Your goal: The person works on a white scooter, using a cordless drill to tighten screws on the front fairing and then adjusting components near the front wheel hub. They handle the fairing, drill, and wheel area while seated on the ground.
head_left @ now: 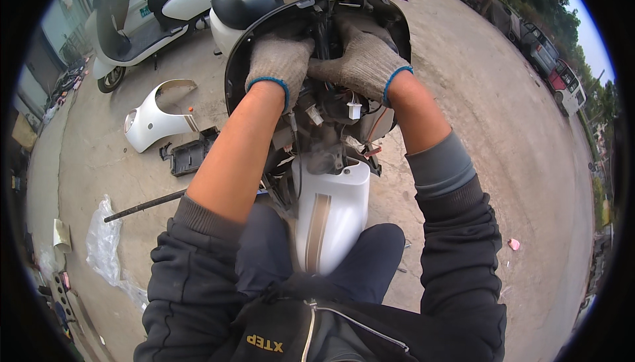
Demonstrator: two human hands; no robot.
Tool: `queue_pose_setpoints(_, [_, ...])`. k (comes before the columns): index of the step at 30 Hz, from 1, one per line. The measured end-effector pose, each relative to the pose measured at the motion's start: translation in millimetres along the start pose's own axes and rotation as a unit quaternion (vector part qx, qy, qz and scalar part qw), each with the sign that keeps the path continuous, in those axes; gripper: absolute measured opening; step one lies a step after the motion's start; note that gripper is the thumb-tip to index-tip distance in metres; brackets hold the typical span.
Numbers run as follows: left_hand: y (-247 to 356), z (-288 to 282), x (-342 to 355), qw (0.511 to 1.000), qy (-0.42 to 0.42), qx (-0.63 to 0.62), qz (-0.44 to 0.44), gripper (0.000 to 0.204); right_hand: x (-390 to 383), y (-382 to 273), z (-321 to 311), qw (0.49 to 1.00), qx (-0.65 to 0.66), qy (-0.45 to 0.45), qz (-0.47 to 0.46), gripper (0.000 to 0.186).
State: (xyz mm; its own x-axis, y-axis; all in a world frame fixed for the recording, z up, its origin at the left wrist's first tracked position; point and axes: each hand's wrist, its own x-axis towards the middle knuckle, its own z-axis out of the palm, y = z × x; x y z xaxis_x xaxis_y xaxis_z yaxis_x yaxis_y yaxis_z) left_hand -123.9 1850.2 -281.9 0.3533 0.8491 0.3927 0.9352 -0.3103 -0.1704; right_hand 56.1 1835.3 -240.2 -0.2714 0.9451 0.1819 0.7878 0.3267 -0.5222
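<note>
A scooter stands before me with its dark inner front shell (235, 71) exposed. My left hand (279, 61), in a grey-beige knit glove with a blue cuff edge, reaches into the shell's left side; its fingers are hidden. Inside the right side is my right hand (370, 61), gloved alike, its thumb stretched toward the middle and its fingertips hidden. Black cables (322, 34) run down between the hands. Below them hang a white connector (354, 110) and another pale plug (312, 113). The white front fender (344, 213) with a tan stripe lies between my knees.
At left on the concrete lie a white curved body panel (159, 126), a black plastic tray-like part (192, 155) and clear plastic sheeting (104, 243). A dark rod (147, 205) sticks out beside my left forearm. Another white scooter (109, 38) is parked behind; vehicles (539, 47) stand far right.
</note>
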Motion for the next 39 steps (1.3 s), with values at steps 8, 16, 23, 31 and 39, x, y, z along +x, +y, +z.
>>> queue_pose_setpoints(8, [3,1,1,0.998,0.058,-0.027,-0.010,0.031,4,-4,8,0.993,0.040,0.110,0.025,0.072])
queue_pose_setpoints(16, [4,20,11,0.965,0.078,-0.232,-0.095,0.022,30,8,7,0.991,-0.021,0.131,-0.005,0.049])
queue_pose_setpoints(23, [3,15,6,0.992,0.106,-0.059,0.013,0.021,35,16,24,0.977,-0.016,0.211,-0.028,0.051])
queue_pose_setpoints(31, [8,12,2,0.997,0.065,-0.047,-0.014,0.022,47,32,32,0.896,-0.241,0.305,-0.216,0.038])
queue_pose_setpoints(39, [4,10,8,0.982,0.149,-0.106,-0.038,0.028,15,7,4,0.989,0.084,0.118,0.010,0.053])
